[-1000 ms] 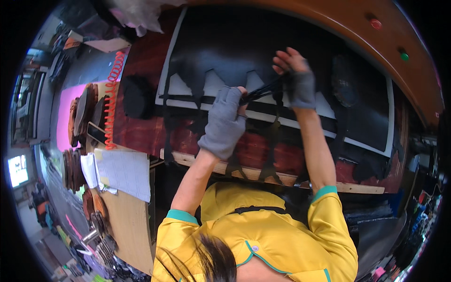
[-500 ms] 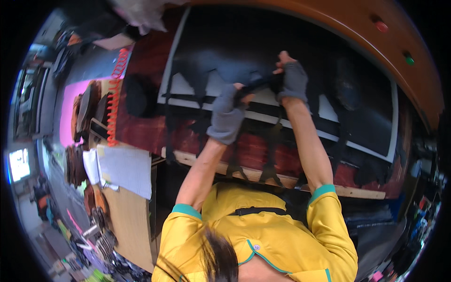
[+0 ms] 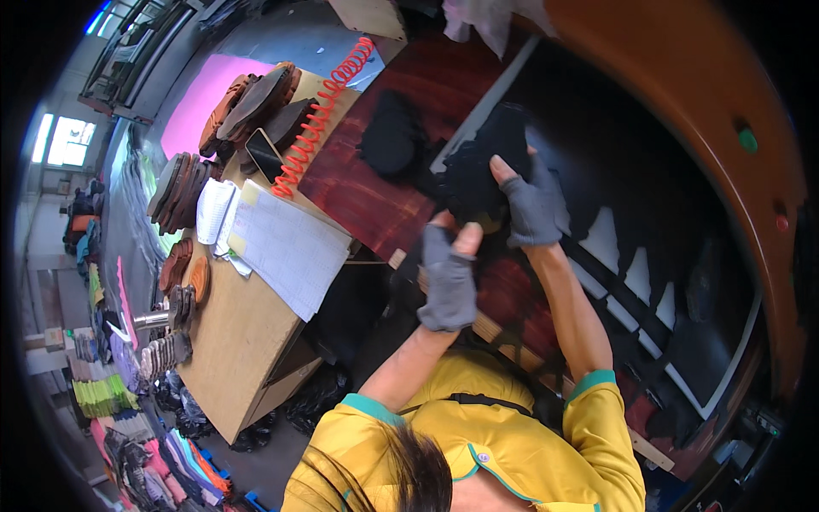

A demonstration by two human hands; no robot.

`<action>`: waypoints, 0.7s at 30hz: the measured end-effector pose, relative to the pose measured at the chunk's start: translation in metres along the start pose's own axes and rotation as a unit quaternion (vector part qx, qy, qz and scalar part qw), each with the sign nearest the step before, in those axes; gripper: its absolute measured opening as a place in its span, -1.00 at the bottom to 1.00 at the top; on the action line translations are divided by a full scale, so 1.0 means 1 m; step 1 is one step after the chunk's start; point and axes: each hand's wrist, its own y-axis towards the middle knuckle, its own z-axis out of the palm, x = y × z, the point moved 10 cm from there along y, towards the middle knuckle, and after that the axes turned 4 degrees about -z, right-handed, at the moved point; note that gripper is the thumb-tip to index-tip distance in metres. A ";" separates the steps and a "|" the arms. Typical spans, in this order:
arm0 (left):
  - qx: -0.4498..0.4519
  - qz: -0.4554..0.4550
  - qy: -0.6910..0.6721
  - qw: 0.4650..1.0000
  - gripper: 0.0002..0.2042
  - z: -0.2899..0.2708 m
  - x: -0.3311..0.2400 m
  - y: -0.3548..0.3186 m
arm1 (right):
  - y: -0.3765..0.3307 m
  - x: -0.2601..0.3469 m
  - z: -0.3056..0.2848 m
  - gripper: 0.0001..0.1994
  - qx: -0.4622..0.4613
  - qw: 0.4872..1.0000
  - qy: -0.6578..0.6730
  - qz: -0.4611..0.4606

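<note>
Clasped a stack of black pieces (image 3: 493, 145) in the right hand (image 3: 536, 203) over the dark-red desk (image 3: 345, 183), with the left hand (image 3: 449, 286) at the stack's near end, its grip unclear.

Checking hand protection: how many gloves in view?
2: one grey fingerless glove on the left hand, and a matching glove on the right hand. Others may be hidden in the clutter at the picture's rim.
</note>
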 end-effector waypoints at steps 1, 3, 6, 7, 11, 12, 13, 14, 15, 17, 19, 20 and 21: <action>-0.026 0.025 0.041 0.999 -0.61 -0.022 -0.012 0.013 | 0.010 0.001 0.020 -0.62 0.037 0.999 0.010 -0.002; -0.100 0.044 0.119 0.987 -0.54 -0.069 -0.029 0.040 | 0.030 -0.009 0.054 -0.57 0.072 0.997 -0.029 0.025; -0.150 0.020 0.167 0.974 -0.35 -0.114 -0.040 0.088 | 0.061 -0.038 0.107 -0.38 0.140 0.990 -0.027 0.018; -0.156 -0.018 0.149 0.976 -0.32 -0.121 -0.033 0.106 | 0.079 -0.045 0.109 -0.33 0.105 0.970 -0.217 -0.032; -0.136 -0.131 0.042 0.981 -0.16 -0.122 -0.004 0.156 | 0.122 -0.095 0.122 -0.07 0.100 0.846 -0.517 -0.091; -0.128 -0.155 0.017 0.979 -0.14 -0.120 0.004 0.161 | 0.132 -0.118 0.119 -0.06 0.122 0.888 -0.443 -0.014; -0.123 -0.180 -0.008 0.976 -0.12 -0.118 0.012 0.164 | 0.135 -0.141 0.111 -0.04 0.124 0.917 -0.369 0.088; -0.148 -0.178 -0.033 0.972 -0.18 -0.122 0.014 0.165 | 0.140 -0.147 0.111 -0.04 0.136 0.919 -0.356 0.096; -0.144 -0.185 -0.046 0.971 -0.22 -0.122 0.017 0.168 | 0.143 -0.152 0.108 -0.03 0.131 0.919 -0.349 0.126; -0.138 -0.197 -0.069 0.968 -0.30 -0.122 0.021 0.172 | 0.146 -0.156 0.106 -0.09 0.126 0.917 -0.337 0.171; -0.145 -0.233 -0.080 0.958 -0.41 -0.121 0.028 0.176 | 0.148 -0.154 0.110 -0.21 0.129 0.921 -0.314 0.193; -0.124 -0.244 -0.081 0.958 -0.44 -0.115 0.030 0.181 | 0.148 -0.154 0.110 -0.23 0.122 0.917 -0.315 0.211; -0.103 -0.255 -0.082 0.958 -0.47 -0.109 0.031 0.184 | 0.149 -0.154 0.114 -0.24 0.125 0.919 -0.297 0.227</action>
